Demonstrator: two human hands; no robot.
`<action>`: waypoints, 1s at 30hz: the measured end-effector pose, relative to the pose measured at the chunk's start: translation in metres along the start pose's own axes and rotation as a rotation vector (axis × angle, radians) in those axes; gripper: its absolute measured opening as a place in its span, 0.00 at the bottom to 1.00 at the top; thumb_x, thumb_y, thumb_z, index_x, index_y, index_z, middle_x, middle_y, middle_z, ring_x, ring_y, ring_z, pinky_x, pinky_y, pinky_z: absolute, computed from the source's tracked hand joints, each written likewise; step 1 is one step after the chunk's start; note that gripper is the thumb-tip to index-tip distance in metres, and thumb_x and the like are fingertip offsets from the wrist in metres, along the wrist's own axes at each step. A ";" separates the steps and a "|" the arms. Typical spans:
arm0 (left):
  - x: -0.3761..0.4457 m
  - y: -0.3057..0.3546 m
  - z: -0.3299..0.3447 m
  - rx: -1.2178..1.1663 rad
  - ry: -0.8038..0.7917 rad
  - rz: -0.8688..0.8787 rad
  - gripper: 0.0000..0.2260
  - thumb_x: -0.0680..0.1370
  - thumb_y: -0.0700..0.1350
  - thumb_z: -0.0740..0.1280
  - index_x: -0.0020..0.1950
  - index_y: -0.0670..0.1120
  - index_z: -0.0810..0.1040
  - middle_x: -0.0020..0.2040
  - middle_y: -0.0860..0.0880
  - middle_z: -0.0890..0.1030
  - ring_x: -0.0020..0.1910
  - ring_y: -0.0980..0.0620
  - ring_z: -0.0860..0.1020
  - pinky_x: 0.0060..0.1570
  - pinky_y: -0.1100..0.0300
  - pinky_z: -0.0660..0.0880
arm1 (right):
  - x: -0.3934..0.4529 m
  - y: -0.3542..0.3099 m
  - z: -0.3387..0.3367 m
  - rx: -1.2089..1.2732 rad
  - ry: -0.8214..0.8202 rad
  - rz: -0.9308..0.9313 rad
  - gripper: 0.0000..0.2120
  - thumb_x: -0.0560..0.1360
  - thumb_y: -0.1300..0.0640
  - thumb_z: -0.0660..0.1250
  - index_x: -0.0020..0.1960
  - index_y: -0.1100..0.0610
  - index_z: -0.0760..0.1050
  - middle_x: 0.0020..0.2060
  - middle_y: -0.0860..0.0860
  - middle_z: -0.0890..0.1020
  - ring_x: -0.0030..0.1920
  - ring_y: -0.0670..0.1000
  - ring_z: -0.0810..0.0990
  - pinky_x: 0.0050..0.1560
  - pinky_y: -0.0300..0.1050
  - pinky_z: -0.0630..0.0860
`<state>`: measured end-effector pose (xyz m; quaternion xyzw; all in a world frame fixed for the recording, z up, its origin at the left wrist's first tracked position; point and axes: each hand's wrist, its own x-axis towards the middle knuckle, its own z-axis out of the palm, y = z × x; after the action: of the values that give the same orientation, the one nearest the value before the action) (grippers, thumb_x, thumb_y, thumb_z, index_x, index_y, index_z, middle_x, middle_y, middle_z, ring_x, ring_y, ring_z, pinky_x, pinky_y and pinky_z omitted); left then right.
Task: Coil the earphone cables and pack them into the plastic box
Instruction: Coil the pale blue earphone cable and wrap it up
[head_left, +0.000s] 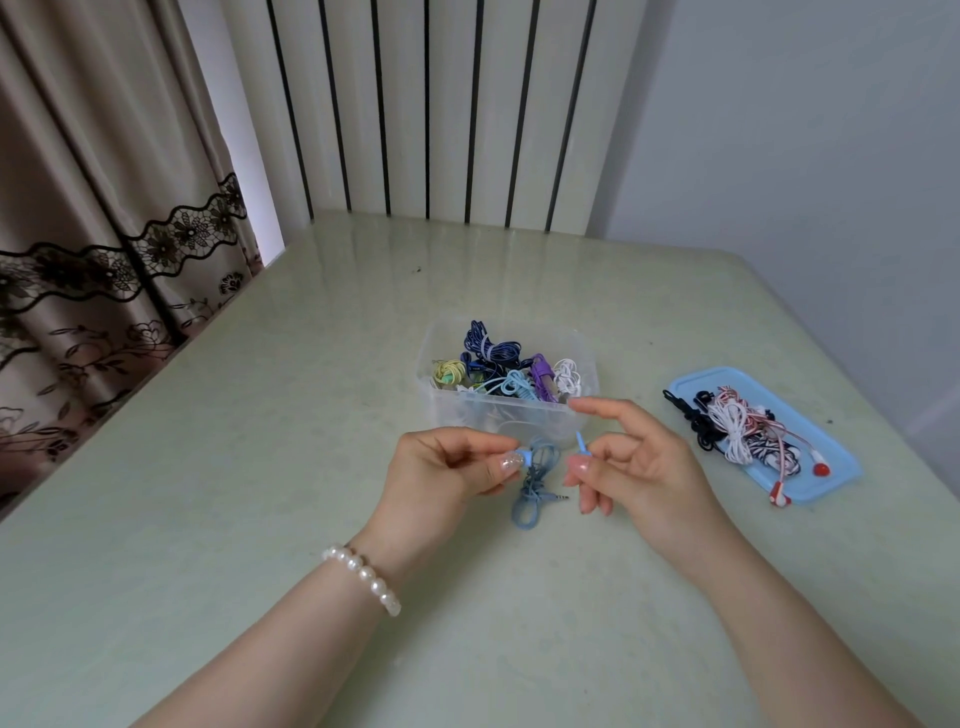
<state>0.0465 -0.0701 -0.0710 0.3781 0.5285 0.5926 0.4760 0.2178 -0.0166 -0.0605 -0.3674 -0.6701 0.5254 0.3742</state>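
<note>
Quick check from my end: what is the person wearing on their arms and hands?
Both forearms are bare, with no sleeves showing. The left wrist carries a pearl bracelet. The left hand has a glittery thumbnail; the right hand has glossy pink nails.

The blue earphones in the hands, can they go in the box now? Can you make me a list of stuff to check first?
1. Both hands hold the blue earphones: left hand and right hand each pinch an earbud. Ok.
2. Cable coiled: bundle hangs with the plug sticking out. Ok.
3. Coil tied off: cannot tell.
4. Plastic box open, no lid on. Ok.
5. Room in the box: coils fill the back, front looks free. Ok.
6. More to pack: tangled earphones wait on the blue lid. Not ok.
</note>
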 end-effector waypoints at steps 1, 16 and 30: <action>0.000 -0.001 0.002 -0.018 0.006 -0.004 0.09 0.68 0.28 0.69 0.38 0.41 0.81 0.30 0.48 0.82 0.29 0.55 0.80 0.34 0.66 0.78 | -0.001 0.000 0.004 -0.008 0.001 -0.022 0.15 0.71 0.70 0.67 0.52 0.54 0.78 0.27 0.53 0.78 0.26 0.50 0.75 0.27 0.37 0.69; -0.007 0.004 0.008 -0.336 -0.065 -0.163 0.08 0.67 0.30 0.66 0.38 0.40 0.83 0.33 0.43 0.83 0.30 0.52 0.82 0.32 0.65 0.79 | -0.002 0.004 0.023 0.110 0.080 -0.022 0.03 0.67 0.60 0.73 0.37 0.56 0.79 0.26 0.50 0.79 0.25 0.47 0.75 0.29 0.35 0.70; -0.003 0.000 0.008 -0.356 -0.121 -0.156 0.06 0.62 0.34 0.68 0.34 0.40 0.84 0.33 0.43 0.83 0.31 0.52 0.82 0.32 0.65 0.79 | -0.001 0.001 0.022 0.163 0.021 -0.001 0.03 0.66 0.61 0.69 0.38 0.60 0.80 0.27 0.53 0.79 0.26 0.48 0.74 0.29 0.37 0.70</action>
<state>0.0550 -0.0706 -0.0694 0.2807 0.4137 0.6142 0.6106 0.1989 -0.0273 -0.0654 -0.3410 -0.6212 0.5741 0.4100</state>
